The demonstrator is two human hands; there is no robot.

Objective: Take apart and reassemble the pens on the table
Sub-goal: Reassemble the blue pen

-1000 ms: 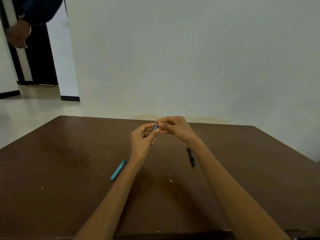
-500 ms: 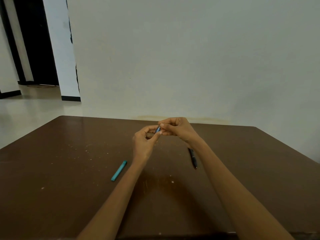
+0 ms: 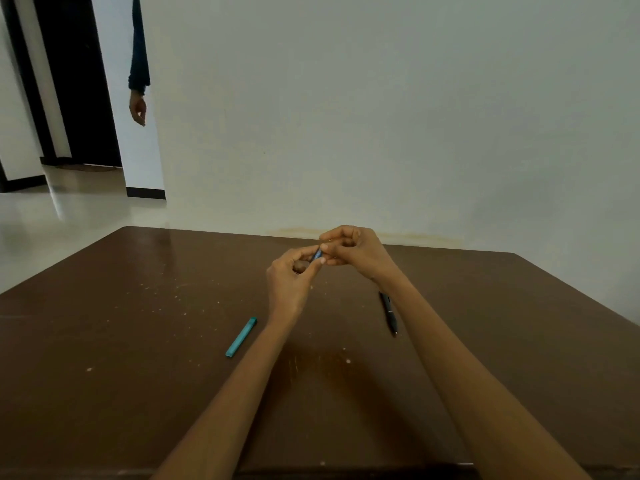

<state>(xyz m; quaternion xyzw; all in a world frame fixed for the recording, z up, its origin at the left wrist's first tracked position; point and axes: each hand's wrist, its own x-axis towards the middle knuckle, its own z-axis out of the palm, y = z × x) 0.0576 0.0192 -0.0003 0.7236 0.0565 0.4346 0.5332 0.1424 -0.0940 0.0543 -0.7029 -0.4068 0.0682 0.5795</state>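
Observation:
Above the middle of the brown table [image 3: 138,341], my left hand [image 3: 291,282] and my right hand [image 3: 353,251] meet fingertip to fingertip. Both pinch a small blue pen part [image 3: 316,254], of which only a short sliver shows between the fingers. A teal pen piece [image 3: 241,337] lies flat on the table left of my left forearm. A black pen [image 3: 389,312] lies on the table, partly hidden by my right forearm.
Pale specks dot the table's left half. A white wall stands just behind the far table edge. At the upper left a doorway opens, where another person's sleeve and hand [image 3: 138,109] hang down.
My hands have stayed together on the blue part, with only small finger shifts. The other person left the doorway view, and a sleeve and hand now show beside the wall edge.

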